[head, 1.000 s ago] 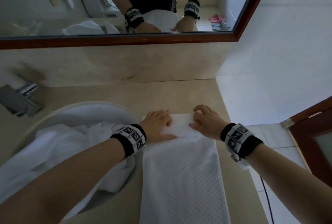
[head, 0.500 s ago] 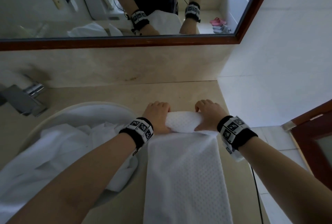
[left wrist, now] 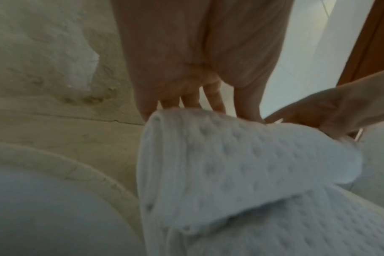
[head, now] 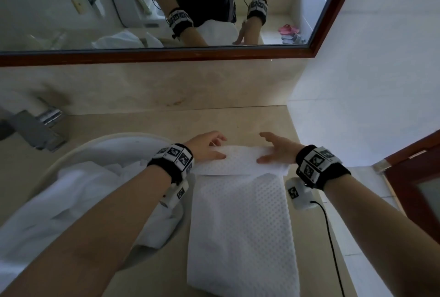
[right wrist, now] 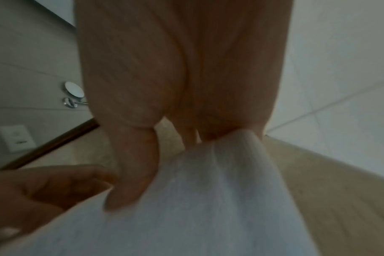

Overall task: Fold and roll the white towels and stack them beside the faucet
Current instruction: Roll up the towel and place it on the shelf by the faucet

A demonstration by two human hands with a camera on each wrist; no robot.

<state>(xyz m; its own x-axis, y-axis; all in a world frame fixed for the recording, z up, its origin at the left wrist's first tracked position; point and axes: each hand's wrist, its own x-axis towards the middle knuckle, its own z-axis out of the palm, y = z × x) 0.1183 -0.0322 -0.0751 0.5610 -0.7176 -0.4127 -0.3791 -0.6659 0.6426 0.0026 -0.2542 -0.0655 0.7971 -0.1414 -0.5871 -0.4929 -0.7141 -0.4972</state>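
A white dimpled towel lies as a long folded strip on the beige counter, right of the basin. Its far end is wound into a short roll. My left hand rests on the roll's left end and my right hand on its right end. On both, the fingers reach straight over the far side and the thumbs lie on top. The left wrist view shows the roll close up with the left fingers behind it. In the right wrist view the right thumb lies on the towel.
The chrome faucet stands at the far left behind the round basin, which holds several crumpled white towels. A framed mirror hangs above the backsplash. A white wall bounds the counter on the right, with a door frame beyond.
The hands curled round the towel's far end and turned it toward me into a roll. Now their fingers have straightened and reach over the roll's far side.
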